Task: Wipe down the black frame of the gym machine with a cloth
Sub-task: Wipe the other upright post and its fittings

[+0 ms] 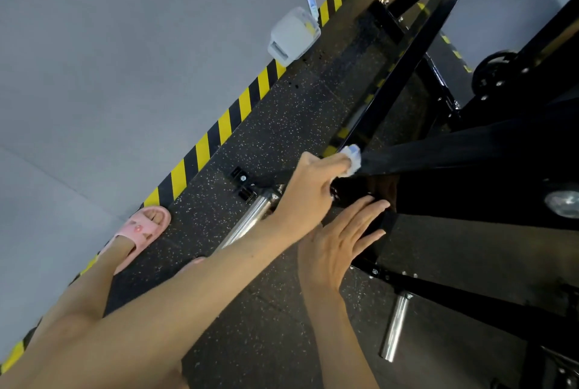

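In left hand [310, 182], cloth [352, 158] (on frame [407, 66])

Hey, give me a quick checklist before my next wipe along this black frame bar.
1. Cloth gripped in the left hand: ok.
2. Cloth in contact with the black frame: ok, at the slanted bar's lower end.
3. Right hand flat on the frame, apart from the cloth: ok.
4. Bar above the cloth free of obstacles: ok.
5. Cloth clean enough: cannot tell, mostly hidden by fingers.
6. Foot in pink slipper away from the frame: ok.
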A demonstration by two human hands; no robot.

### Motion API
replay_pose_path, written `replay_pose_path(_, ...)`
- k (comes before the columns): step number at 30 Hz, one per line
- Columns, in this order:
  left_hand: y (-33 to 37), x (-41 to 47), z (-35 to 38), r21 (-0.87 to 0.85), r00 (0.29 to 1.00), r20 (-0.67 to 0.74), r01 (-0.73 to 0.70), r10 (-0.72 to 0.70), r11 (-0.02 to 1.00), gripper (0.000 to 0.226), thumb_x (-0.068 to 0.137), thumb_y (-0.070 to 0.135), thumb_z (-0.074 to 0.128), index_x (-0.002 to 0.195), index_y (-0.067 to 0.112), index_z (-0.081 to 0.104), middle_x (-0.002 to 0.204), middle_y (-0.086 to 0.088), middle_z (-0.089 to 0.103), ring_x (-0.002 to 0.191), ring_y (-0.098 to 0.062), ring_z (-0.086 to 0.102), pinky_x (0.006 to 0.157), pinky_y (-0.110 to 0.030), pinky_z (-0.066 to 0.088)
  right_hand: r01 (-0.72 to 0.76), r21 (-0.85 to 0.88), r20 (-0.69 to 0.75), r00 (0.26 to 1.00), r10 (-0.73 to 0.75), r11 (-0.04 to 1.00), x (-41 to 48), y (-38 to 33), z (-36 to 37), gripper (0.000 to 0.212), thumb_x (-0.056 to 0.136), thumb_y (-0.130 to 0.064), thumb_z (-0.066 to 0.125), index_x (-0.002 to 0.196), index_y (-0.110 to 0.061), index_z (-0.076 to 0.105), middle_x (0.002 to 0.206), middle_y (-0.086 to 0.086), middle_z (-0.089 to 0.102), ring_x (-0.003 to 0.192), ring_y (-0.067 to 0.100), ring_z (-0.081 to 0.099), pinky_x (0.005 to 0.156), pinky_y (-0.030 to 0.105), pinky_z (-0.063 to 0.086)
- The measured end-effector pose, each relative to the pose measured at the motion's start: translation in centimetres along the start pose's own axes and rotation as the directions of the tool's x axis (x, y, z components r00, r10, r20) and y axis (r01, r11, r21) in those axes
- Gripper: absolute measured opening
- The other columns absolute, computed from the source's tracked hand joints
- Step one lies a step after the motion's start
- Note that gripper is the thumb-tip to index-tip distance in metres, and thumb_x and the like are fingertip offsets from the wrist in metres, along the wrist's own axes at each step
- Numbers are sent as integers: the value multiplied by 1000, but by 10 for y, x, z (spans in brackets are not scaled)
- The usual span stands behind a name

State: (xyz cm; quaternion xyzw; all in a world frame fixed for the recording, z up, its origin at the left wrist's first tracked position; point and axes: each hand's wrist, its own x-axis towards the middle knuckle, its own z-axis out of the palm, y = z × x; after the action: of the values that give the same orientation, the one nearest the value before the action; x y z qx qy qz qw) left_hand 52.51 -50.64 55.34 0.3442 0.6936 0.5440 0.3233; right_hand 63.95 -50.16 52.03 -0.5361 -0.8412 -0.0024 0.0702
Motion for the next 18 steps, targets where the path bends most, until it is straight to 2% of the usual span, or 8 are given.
replay_pose_path(3, 24, -15, 0, -139, 996, -63, -76, 68, 987, 43, 93, -8, 45, 126, 15, 61, 118, 2, 57, 102, 0, 46, 92, -11, 41, 11, -42, -16, 1000, -12, 999, 1, -4, 0, 109, 85, -22, 70, 148, 2, -16, 154, 19, -27, 146, 30, -19, 117, 53, -6)
replay_pose_path(6, -10, 3, 3, -65, 986, 40, 167, -165, 984, 44, 96, -7, 41, 129, 17, 58, 98, 0, 48, 101, -20, 48, 86, -12, 37, 37, -61, -23, 999, -39, 997, 0, -5, -2, 112, 77, -6, 68, 148, 1, -18, 155, 24, -18, 147, 32, -14, 117, 59, 4)
replay_pose_path(8, -17, 14, 4, -73, 963, 54, 266, -262, 961, 42, 97, -4, 40, 131, 15, 58, 103, -8, 48, 102, -24, 48, 88, -13, 36, 41, -50, -14, 999, -41, 998, -2, -6, -6, 111, 74, -1, 66, 148, 1, -17, 155, 24, -16, 147, 30, -13, 116, 57, 2)
replay_pose_path(11, 29, 13, 8, -227, 992, 10, 121, -122, 966, 39, 99, 2, 41, 131, 17, 58, 109, -6, 49, 99, -11, 47, 85, 2, 30, 42, -100, 78, 996, -34, 994, -1, 5, -2, 95, 86, -16, 62, 149, 6, -5, 156, 23, -18, 146, 31, -18, 117, 52, -10)
replay_pose_path(13, 69, 0, 4, -352, 998, -45, -52, 39, 935, 39, 99, 2, 43, 130, 19, 57, 111, 8, 53, 100, -11, 47, 89, -3, 34, 59, -184, 196, 980, -22, 981, -2, 9, 0, 77, 97, -38, 40, 151, 4, 5, 157, 26, -11, 144, 35, -23, 114, 54, -18)
replay_pose_path(15, 75, -11, 7, -347, 981, -125, -181, 145, 920, 39, 98, 3, 44, 133, 18, 53, 112, 18, 55, 102, -19, 47, 93, -15, 40, 61, -220, 208, 978, -14, 974, -4, 9, -1, 72, 96, -44, 21, 152, 1, 12, 156, 30, -1, 144, 36, -23, 112, 54, -22)
replay_pose_path(16, 63, -10, 10, -302, 984, -125, -158, 125, 940, 38, 99, 6, 43, 134, 19, 50, 112, 13, 56, 102, -20, 46, 93, -16, 40, 61, -207, 172, 985, -25, 976, -4, 7, -3, 72, 96, -42, 27, 151, 2, 13, 156, 30, 0, 144, 35, -21, 113, 53, -20)
replay_pose_path(18, 24, 0, 17, -198, 994, -53, 80, -92, 977, 41, 99, 5, 40, 135, 22, 49, 107, 1, 50, 105, -21, 44, 92, -12, 38, 80, -151, 53, 996, -73, 985, -2, 5, -7, 78, 91, -29, 41, 150, 6, 3, 157, 26, -8, 146, 32, -16, 117, 53, -10)
